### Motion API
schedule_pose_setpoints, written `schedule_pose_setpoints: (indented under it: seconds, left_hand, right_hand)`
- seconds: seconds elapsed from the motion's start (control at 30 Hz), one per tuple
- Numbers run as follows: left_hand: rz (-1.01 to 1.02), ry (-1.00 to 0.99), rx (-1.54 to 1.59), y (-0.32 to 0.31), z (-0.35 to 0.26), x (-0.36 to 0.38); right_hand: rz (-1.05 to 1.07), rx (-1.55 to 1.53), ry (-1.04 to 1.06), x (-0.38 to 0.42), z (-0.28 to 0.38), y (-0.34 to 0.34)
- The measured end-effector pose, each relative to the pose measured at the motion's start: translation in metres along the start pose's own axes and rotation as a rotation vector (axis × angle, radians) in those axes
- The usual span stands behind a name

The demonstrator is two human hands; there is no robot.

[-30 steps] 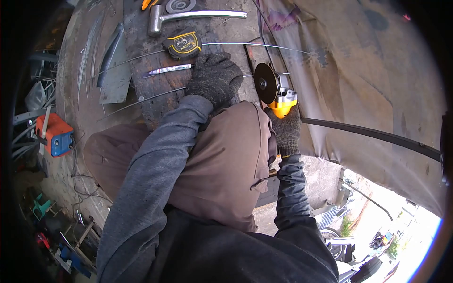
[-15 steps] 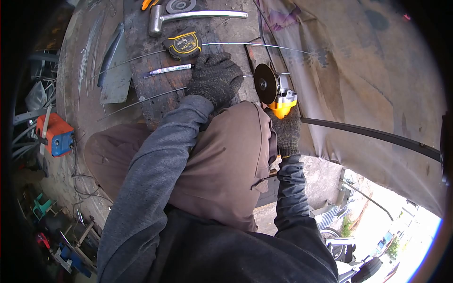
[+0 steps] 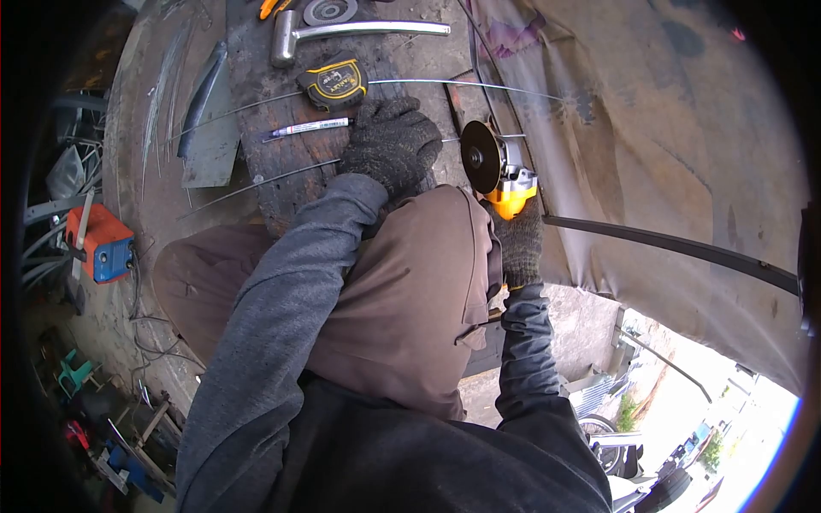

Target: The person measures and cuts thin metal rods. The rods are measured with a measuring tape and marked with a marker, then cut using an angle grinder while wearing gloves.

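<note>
My left hand (image 3: 393, 144), in a dark knit glove, is closed over a thin metal rod (image 3: 256, 185) on the dark wooden board (image 3: 278, 141). The rod shows on both sides of the glove. My right hand (image 3: 520, 244), gloved too, grips a yellow angle grinder (image 3: 516, 190). Its cutting disc (image 3: 481, 158) stands upright beside the rod's right-hand stretch. Close to my left fingers lie a white paint marker (image 3: 310, 127) and a black and yellow tape measure (image 3: 335, 84). A second thin rod (image 3: 453, 83) runs past the tape measure.
A metal hammer (image 3: 363, 28) and a grey grinding disc (image 3: 329, 10) lie at the board's far end. A brown tarp (image 3: 650, 128) hangs on the right, with a dark bar (image 3: 676, 243) across it. An orange and blue machine (image 3: 103, 244) with cables stands on the left.
</note>
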State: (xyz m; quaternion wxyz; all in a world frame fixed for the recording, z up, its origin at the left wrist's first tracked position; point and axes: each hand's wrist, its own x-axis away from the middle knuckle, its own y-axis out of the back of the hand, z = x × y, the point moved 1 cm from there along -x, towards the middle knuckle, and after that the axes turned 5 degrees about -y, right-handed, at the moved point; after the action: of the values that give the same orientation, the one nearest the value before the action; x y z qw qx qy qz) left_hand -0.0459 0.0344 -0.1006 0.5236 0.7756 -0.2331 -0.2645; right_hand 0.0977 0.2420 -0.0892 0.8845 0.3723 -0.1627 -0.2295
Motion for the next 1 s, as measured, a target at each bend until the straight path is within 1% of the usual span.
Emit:
schedule_pose_setpoints:
  seconds: [0.1,0.23,0.4,0.53,0.63,0.7,0.8,0.9,1.0]
  left_hand:
    - [0.002,0.013,-0.002,0.001,-0.001,0.0]
    - [-0.003,0.022,0.012,0.0,0.0,0.0]
    - [-0.032,0.007,0.031,0.0,0.0,0.002]
    - [-0.035,-0.004,-0.006,-0.001,0.0,0.001]
    - [-0.022,0.018,0.016,-0.002,0.0,0.001]
    - [0.023,0.031,-0.001,-0.002,-0.001,0.0]
    - [0.017,0.033,0.016,-0.001,-0.001,0.0]
    - [0.011,0.037,0.007,-0.001,-0.002,0.001]
    - [-0.002,0.032,0.022,-0.001,-0.001,0.001]
  right_hand:
    - [0.021,-0.043,0.03,0.0,-0.007,-0.001]
    - [0.012,-0.002,0.037,0.003,-0.011,-0.002]
    - [-0.001,-0.082,0.069,0.004,-0.009,-0.004]
    - [0.017,-0.103,0.006,0.001,0.003,0.0]
    - [-0.003,-0.078,0.071,-0.009,-0.001,-0.006]
    - [0.002,-0.076,0.014,-0.01,-0.004,-0.009]
    - [-0.025,-0.014,-0.018,-0.006,-0.005,-0.009]
    - [-0.018,-0.026,-0.012,-0.001,0.0,-0.005]
    - [-0.012,0.016,0.022,-0.002,-0.012,-0.008]
